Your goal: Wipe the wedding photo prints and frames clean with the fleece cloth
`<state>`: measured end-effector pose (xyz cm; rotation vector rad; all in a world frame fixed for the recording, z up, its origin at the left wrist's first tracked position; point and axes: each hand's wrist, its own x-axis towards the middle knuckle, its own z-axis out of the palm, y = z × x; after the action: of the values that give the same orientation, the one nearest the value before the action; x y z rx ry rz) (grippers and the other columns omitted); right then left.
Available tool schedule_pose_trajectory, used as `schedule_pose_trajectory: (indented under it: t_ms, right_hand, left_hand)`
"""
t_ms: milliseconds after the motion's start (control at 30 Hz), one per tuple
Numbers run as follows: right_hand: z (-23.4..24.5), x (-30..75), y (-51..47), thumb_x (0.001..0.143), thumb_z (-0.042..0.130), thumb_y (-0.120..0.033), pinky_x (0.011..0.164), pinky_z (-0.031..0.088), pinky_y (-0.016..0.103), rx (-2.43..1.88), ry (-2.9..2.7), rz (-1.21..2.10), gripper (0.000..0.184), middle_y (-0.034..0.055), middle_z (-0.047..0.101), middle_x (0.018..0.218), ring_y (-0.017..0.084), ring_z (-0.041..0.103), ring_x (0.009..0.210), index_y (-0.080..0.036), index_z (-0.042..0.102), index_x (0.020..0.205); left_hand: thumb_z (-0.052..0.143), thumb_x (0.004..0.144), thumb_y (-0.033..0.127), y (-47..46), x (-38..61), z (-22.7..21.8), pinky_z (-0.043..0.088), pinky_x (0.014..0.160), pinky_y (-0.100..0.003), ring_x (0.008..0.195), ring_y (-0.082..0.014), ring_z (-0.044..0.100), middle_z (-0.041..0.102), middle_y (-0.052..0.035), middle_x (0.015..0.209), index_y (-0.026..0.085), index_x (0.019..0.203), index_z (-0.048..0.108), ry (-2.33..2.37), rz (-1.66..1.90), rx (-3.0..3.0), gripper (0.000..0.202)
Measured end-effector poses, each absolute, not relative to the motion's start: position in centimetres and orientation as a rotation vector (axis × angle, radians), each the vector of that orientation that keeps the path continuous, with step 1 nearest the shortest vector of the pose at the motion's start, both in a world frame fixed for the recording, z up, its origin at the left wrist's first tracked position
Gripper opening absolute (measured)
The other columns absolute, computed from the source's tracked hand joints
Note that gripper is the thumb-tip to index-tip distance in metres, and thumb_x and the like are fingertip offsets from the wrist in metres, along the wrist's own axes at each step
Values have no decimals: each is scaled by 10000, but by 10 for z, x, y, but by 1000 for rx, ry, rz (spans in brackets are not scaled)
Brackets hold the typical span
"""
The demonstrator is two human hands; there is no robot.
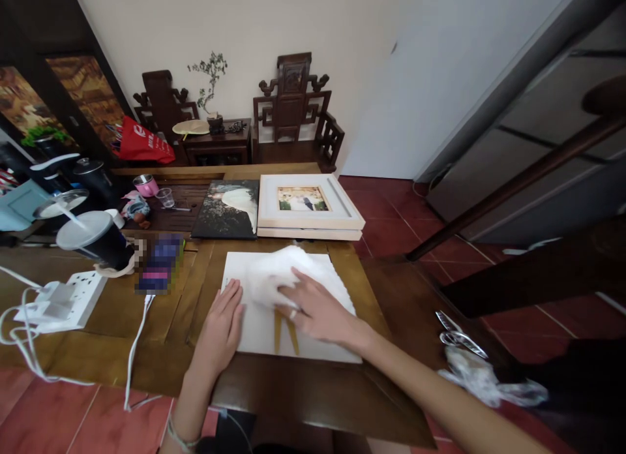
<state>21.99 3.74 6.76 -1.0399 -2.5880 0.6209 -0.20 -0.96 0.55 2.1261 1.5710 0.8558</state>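
Observation:
A flat white board [254, 340] lies on the wooden table in front of me, with two yellow strips [277, 333] showing on its lower part. My left hand [222, 323] rests on the board's left edge, fingers stretched out and holding nothing. Bunched under the fingers of my right hand [313, 307] is a soft white cloth [278, 268], pressed against the board. It spreads over the board's upper right part and hides what is beneath. The right hand is slightly blurred and wears a ring.
Behind the board lie stacked picture frames [337, 231] and a dark picture panel [225, 209]. Leftward are a lidded cup [98, 239], a phone [160, 265] on a cable and a power strip [88, 297]. Scissors [460, 336] and a plastic bag [479, 376] lie at right.

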Motion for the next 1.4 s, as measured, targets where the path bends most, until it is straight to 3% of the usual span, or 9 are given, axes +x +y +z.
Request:
schedule_pose_trajectory:
  t_ms: [100,333,667,833,1033,1133,1267,1400]
  right_hand:
    - [65,194,63,926,367,-254,1070,244,487,-1185,-2550,549,235,46,691,817,237,642,835,-192,592,898]
    - [67,145,81,951,355,-263,1039,242,487,-1142,-2495,617,238,62,680,917,254,604,959,-187,577,916]
    - [55,257,69,945,314,-300,1027,303,482,-1550,-2244,610,282,35,637,727,290,622,909,-215,556,827]
    - [68,288,15,884,327,-219,1042,294,521,-1505,-2423,703,267,104,664,911,301,612,949,-177,587,932]
    - [110,303,-32,867,410,-287,982,398,419,-1443,-2605,1173,278,92,663,991,287,567,1099,-214,639,1006]
    - [103,303,-8,881,388,-325,903,440,384,-1462,-2549,1073,281,85,663,912,289,572,1067,-220,640,947]
    - [76,286,49,910,333,-339,827,448,396,-1501,-2412,787,281,51,614,737,264,601,849,-218,574,831]
    - [61,259,68,913,322,-257,997,302,505,-1491,-2312,578,222,-14,536,602,225,588,699,-212,500,787]
  left_hand:
    - [337,975,281,-9,-1,6,264,1154,-490,1367,-219,376,465,-115,1434,180,1355,483,1579,885,2140,419]
    - [335,977,269,-9,-2,9,272,1157,-472,1361,-214,385,479,-104,1424,186,1354,485,1577,887,2131,415]
    - [330,978,270,-9,-2,6,261,1160,-484,1379,-214,354,458,-112,1439,170,1353,481,1570,879,2109,416]
    - [344,974,270,-8,-2,6,254,1163,-479,1376,-218,358,465,-116,1434,165,1347,487,1570,891,2103,413]
    - [351,971,267,-9,-1,5,273,1153,-487,1368,-222,373,474,-113,1427,176,1336,500,1570,915,2100,404]
    - [342,974,264,-9,-2,5,270,1156,-479,1372,-215,366,470,-121,1429,158,1337,497,1569,905,2106,408]
    - [339,976,265,-9,-3,6,263,1160,-478,1375,-211,361,464,-128,1432,141,1338,492,1565,887,2114,412]
    - [336,977,262,-9,-3,6,268,1155,-488,1370,-217,370,471,-126,1427,150,1332,499,1564,904,2111,406]
